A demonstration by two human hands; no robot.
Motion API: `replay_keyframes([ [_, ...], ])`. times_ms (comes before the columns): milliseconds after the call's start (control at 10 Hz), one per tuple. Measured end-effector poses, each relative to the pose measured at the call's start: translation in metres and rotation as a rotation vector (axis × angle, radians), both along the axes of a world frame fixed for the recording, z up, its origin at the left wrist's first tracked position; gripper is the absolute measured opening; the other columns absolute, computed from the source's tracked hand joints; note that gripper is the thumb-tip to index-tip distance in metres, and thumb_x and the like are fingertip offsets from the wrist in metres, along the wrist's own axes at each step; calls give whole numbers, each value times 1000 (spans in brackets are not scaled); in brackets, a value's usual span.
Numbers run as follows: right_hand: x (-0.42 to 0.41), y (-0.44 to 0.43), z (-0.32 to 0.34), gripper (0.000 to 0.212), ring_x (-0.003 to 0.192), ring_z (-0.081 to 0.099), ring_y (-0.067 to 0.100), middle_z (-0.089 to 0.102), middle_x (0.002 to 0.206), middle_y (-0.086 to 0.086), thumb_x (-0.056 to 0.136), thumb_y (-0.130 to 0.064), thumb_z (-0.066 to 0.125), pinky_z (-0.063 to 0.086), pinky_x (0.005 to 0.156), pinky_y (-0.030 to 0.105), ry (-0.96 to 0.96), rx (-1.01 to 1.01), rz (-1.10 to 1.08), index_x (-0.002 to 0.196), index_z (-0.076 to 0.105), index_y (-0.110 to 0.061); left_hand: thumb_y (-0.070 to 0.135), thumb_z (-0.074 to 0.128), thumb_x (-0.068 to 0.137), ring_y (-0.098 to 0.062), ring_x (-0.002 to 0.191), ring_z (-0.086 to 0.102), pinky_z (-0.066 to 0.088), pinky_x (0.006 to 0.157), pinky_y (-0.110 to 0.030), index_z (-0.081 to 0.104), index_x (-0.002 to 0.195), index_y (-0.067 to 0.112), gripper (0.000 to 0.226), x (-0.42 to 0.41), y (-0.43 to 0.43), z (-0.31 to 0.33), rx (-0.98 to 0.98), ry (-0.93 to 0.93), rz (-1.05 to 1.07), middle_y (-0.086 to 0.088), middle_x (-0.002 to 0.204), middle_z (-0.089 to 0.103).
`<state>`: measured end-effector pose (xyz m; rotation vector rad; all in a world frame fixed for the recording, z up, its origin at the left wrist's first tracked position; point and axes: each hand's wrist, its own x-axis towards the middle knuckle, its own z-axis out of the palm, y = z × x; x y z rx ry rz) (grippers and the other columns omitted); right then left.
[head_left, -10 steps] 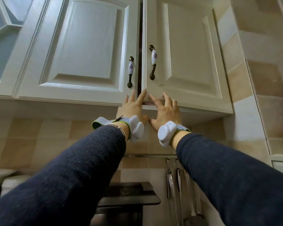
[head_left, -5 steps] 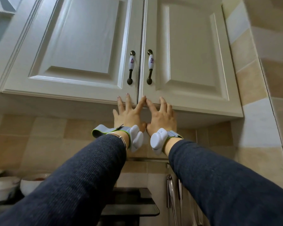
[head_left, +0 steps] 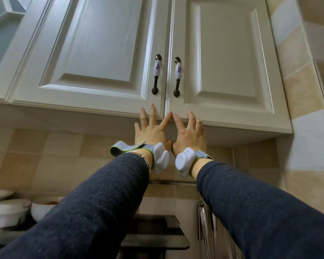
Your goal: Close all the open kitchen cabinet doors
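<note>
Two cream upper cabinet doors fill the top of the head view, meeting at a thin seam. The left door [head_left: 101,53] and the right door [head_left: 226,57] both sit flush with the cabinet front. Each carries a dark handle with a white porcelain grip, the left handle [head_left: 157,74] and the right handle [head_left: 177,76]. My left hand [head_left: 152,131] presses flat, fingers spread, on the left door's bottom corner. My right hand [head_left: 188,132] lies flat, fingers apart, on the right door's bottom corner. Neither hand holds anything.
A glass-fronted cabinet door [head_left: 0,34] is at the far left. Beige tiled wall [head_left: 303,90] runs down the right. Below are white bowls [head_left: 43,207] and a white lidded pot [head_left: 7,212] at left, a dark shelf [head_left: 166,238], and hanging metal utensils [head_left: 202,225].
The right door, ajar a second ago with a dark gap at the seam, has swung shut flush. Both hands stayed pressed on the doors' lower corners.
</note>
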<state>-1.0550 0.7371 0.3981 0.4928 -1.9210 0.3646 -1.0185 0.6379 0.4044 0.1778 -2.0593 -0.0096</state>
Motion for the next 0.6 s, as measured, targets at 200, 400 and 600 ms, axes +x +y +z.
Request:
replay_keyframes([
  [200,12,5,-1,78,145,11,31,7,158,13,84,-27,58,18,117,43,-37,22,2,147,13,-37,39,56,84,-31,148,-10,18,117,-48,8,148,41,80,12,-1,-3,2,-16,-46,-3,162,-9],
  [400,34,5,-12,76,143,20,27,21,155,7,81,-28,61,21,115,41,-8,24,56,146,21,-30,40,57,83,-27,148,4,24,114,-45,12,149,37,79,38,-4,-15,1,-16,-62,0,162,5],
  [600,62,5,-21,70,141,26,22,31,151,2,79,-21,57,22,114,38,20,-18,105,144,30,-24,38,56,84,-26,146,12,26,113,-45,13,149,34,78,67,-13,-23,-1,-7,-93,-1,160,14],
])
